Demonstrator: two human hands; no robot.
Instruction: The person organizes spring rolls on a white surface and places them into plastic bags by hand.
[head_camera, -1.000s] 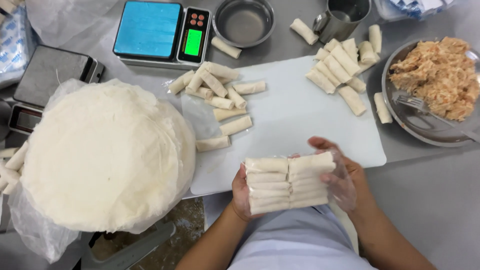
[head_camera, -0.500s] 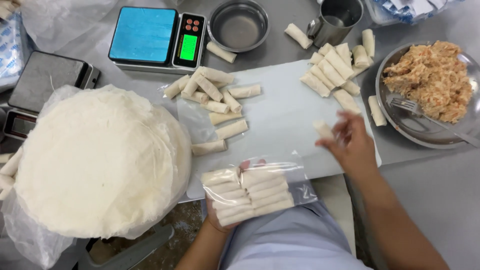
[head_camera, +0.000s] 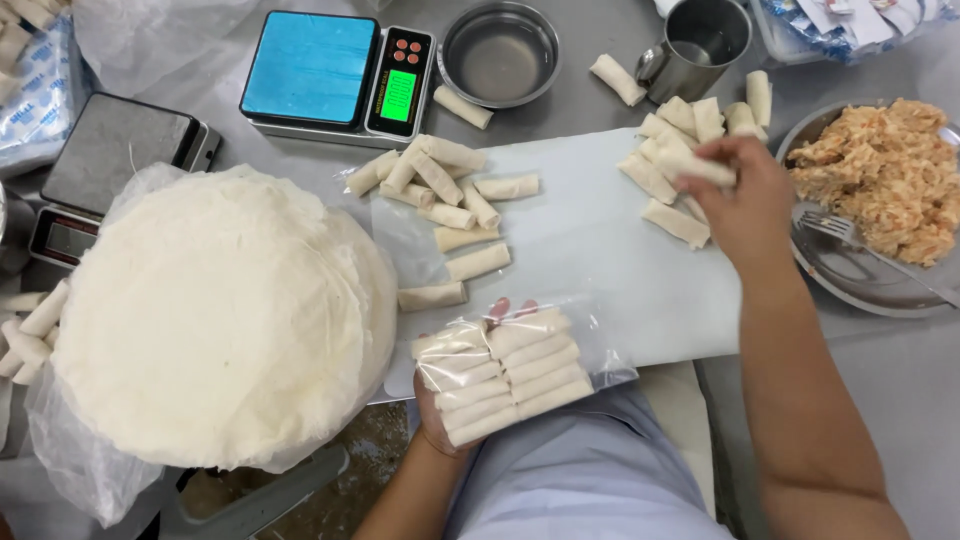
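Note:
My left hand (head_camera: 436, 420) holds a clear plastic bag (head_camera: 505, 372) packed with several pale spring rolls, near the front edge of the white cutting board (head_camera: 590, 250). My right hand (head_camera: 740, 200) is stretched out over the pile of rolls (head_camera: 680, 150) at the board's far right and grips one roll (head_camera: 700, 168) by its end. Another loose group of rolls (head_camera: 450, 195) lies on the left part of the board.
A big stack of round white wrappers (head_camera: 215, 315) sits in plastic at the left. A blue-topped scale (head_camera: 335, 75), a steel bowl (head_camera: 500, 50) and a metal cup (head_camera: 695, 45) stand behind. A steel dish of shredded filling (head_camera: 885, 180) with a fork (head_camera: 850, 235) is at the right.
My right hand left the bag and reached right and away to the far pile, taking hold of a roll there. The left hand keeps the bag in about the same place.

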